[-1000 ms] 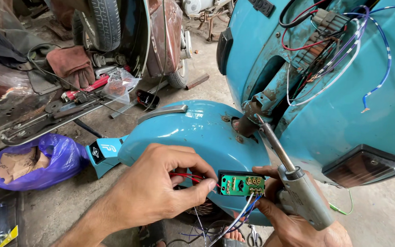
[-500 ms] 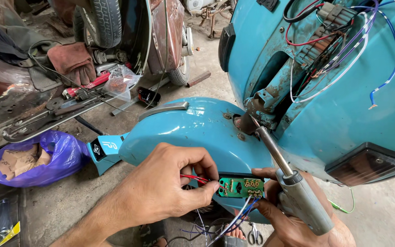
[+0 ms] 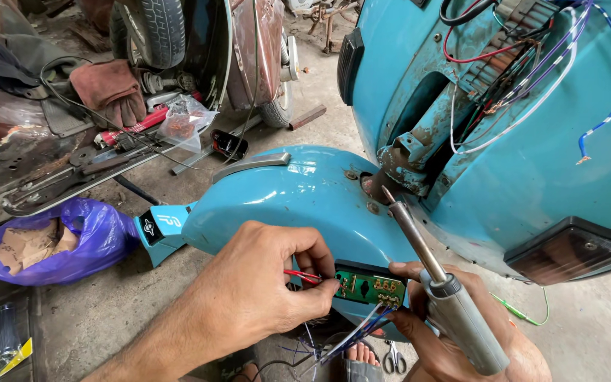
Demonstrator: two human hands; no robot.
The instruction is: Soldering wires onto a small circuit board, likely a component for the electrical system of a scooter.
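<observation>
Scooter body (image 3: 532,163): we see the teal shell fill the right side, its front cavity open, with loose wires (image 3: 525,78) hanging out of it unconnected.
Fender (image 3: 284,198): we see it teal too, lying across the middle, just behind both hands.
Floor (image 3: 595,318): we see bare concrete, with a purple bag (image 3: 79,244), a brown glove (image 3: 111,88), a tyre (image 3: 157,25) and red-handled tools scattered at the left.
Left hand (image 3: 259,297): we see it pinching a red wire (image 3: 302,276) between thumb and fingertips, the wire's end touching the left edge of the board.
Right hand (image 3: 454,339): we see it closed around the grey soldering iron (image 3: 440,283), tip up and away from the board, its fingers also steadying the board's right edge.
Board (image 3: 369,288): we see a small green terminal board between the two hands, in front of the fender, with blue and white leads running down from it.
Progress: we judge the wiring partly done; some leads look attached, the red wire is not yet fixed, and the body's wires are still loose.
Hard to tell: we cannot make out which terminals are soldered; the right hand's lower part is cut off, and the small scissors (image 3: 392,357) below are half hidden.
</observation>
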